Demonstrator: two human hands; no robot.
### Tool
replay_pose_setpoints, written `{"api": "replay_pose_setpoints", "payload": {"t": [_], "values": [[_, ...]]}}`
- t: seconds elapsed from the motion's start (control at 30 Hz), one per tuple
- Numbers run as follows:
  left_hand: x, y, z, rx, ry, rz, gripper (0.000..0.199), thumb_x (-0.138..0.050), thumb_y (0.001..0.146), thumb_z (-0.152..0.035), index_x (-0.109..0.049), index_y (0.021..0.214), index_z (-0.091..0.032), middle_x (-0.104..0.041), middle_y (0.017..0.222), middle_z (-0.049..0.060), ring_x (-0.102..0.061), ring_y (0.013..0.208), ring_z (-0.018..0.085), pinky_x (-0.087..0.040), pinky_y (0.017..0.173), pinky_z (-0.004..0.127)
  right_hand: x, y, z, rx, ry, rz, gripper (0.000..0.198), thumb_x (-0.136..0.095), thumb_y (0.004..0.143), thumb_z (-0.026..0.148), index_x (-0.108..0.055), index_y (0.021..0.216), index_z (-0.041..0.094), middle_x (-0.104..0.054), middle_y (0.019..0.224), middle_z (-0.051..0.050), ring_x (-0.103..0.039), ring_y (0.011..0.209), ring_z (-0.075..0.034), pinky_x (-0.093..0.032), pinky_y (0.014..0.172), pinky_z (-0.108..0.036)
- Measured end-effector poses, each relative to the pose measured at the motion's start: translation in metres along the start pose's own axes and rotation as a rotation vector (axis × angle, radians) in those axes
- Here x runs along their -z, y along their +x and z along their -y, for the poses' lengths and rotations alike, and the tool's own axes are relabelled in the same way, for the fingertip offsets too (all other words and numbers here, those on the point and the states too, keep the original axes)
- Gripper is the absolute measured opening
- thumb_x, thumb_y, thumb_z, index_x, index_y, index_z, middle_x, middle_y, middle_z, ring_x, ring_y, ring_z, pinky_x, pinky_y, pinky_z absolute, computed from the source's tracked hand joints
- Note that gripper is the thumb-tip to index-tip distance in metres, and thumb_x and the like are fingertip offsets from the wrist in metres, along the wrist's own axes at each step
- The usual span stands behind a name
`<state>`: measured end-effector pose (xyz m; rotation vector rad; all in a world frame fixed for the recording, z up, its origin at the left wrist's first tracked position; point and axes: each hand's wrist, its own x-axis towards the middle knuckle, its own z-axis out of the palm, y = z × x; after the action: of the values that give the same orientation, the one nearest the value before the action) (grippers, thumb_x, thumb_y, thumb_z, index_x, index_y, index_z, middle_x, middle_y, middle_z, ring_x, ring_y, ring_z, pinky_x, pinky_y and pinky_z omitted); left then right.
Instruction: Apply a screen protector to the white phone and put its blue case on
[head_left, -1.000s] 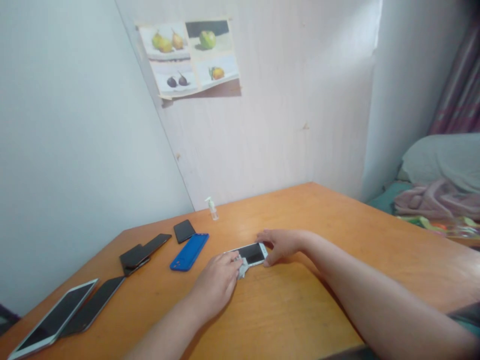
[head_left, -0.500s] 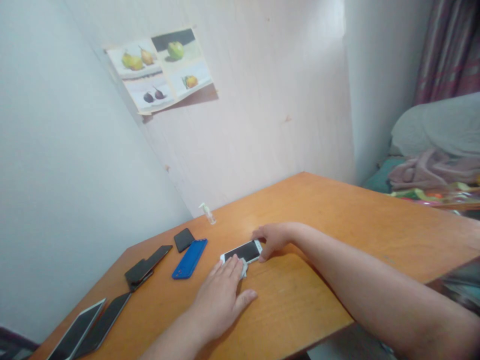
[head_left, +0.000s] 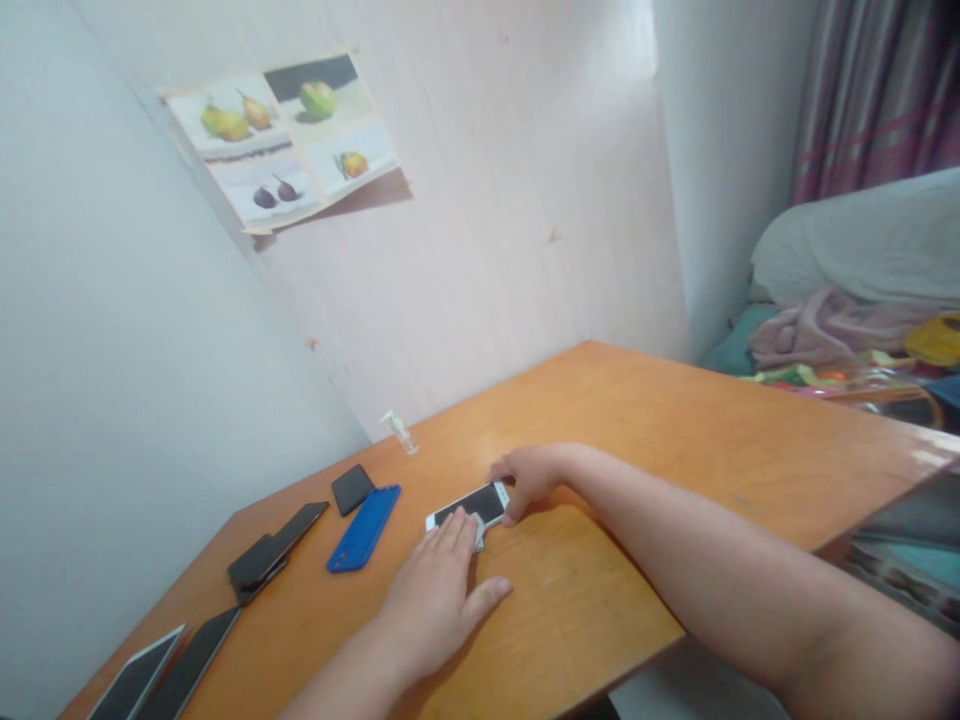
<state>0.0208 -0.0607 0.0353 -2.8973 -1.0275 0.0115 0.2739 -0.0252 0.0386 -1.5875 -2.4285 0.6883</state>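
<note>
In the head view, the white phone (head_left: 491, 505) lay flat, screen up, on the table (head_left: 585, 600), between the two hands. The left hand (head_left: 435, 590) was palm down with fingers extended and thumb spread; its fingertips rested over a pale wipe (head_left: 479, 534) on the phone, closed around nothing. Whether the wipe was cloth or paper could not be told. The right hand (head_left: 527, 482) gripped the phone's right end, fingers at the far corner and thumb at the near one. The blue phone case (head_left: 365, 529) lay to the left, near a dark phone (head_left: 352, 489), with the pump bottle (head_left: 400, 433) behind. Handling, as judged: the phone was likely light, stiff and slippery, its glass fragile; the wipe was likely soft and limp. The suitable hold was by the phone's side edges, with only light pressure on the screen.
</note>
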Motion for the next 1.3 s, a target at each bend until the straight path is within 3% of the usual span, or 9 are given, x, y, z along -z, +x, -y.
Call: {"api": "replay_pose_setpoints", "payload": {"t": [0.2,0.43,0.67,0.87,1.1,1.3], "values": [[0.0,0.03,-0.004,0.063,0.014,-0.041,0.085,-0.036,0.091,-0.072,-0.042,0.145,-0.007,-0.039,0.153,0.023,-0.04,0.141,0.036,-0.032,0.116,0.05,0.001,-0.001,0.001,-0.002,-0.009,0.012,0.056,-0.076,0.062,0.059,-0.069,0.106,0.026,-0.071,0.095,0.001,-0.062,0.088,-0.02,-0.04,0.069,-0.025],[0.002,0.004,-0.017,0.027,0.001,0.014,0.087,-0.037,0.089,-0.074,-0.038,0.149,-0.01,-0.03,0.158,0.02,-0.032,0.145,0.035,-0.029,0.118,0.052,0.002,-0.003,0.003,-0.013,0.011,0.022,0.055,-0.076,0.061,0.061,-0.069,0.103,0.026,-0.071,0.094,0.001,-0.062,0.086,-0.02,-0.04,0.067,-0.025],[0.003,0.033,-0.019,0.08,-0.025,-0.037,0.088,-0.037,0.09,-0.073,-0.04,0.147,-0.007,-0.038,0.154,0.022,-0.037,0.142,0.036,-0.031,0.117,0.05,0.002,-0.003,0.004,0.01,-0.003,0.013,0.054,-0.077,0.061,0.06,-0.069,0.103,0.025,-0.071,0.094,0.0,-0.062,0.086,-0.021,-0.039,0.068,-0.026],[0.005,0.014,-0.023,0.014,-0.011,0.007,0.092,-0.033,0.088,-0.078,-0.038,0.149,-0.01,-0.033,0.157,0.02,-0.033,0.144,0.036,-0.03,0.117,0.053,0.002,-0.004,0.003,0.006,0.02,0.008,0.053,-0.078,0.061,0.057,-0.07,0.102,0.025,-0.071,0.096,0.001,-0.062,0.089,-0.021,-0.04,0.07,-0.025],[0.005,0.04,-0.024,0.056,0.0,-0.054,0.088,-0.035,0.089,-0.075,-0.042,0.145,-0.008,-0.042,0.151,0.023,-0.042,0.139,0.037,-0.033,0.115,0.052,0.003,-0.004,0.004,0.0,0.007,0.019,0.055,-0.077,0.061,0.057,-0.068,0.107,0.026,-0.071,0.096,0.001,-0.062,0.089,-0.021,-0.04,0.072,-0.026],[0.005,0.018,-0.026,-0.002,0.015,-0.003,0.092,-0.033,0.087,-0.079,-0.039,0.148,-0.01,-0.036,0.155,0.021,-0.034,0.143,0.037,-0.03,0.116,0.054,0.003,-0.004,0.003,-0.012,0.01,0.018,0.057,-0.078,0.06,0.055,-0.069,0.107,0.026,-0.071,0.097,0.001,-0.063,0.091,-0.022,-0.041,0.07,-0.026]]}}
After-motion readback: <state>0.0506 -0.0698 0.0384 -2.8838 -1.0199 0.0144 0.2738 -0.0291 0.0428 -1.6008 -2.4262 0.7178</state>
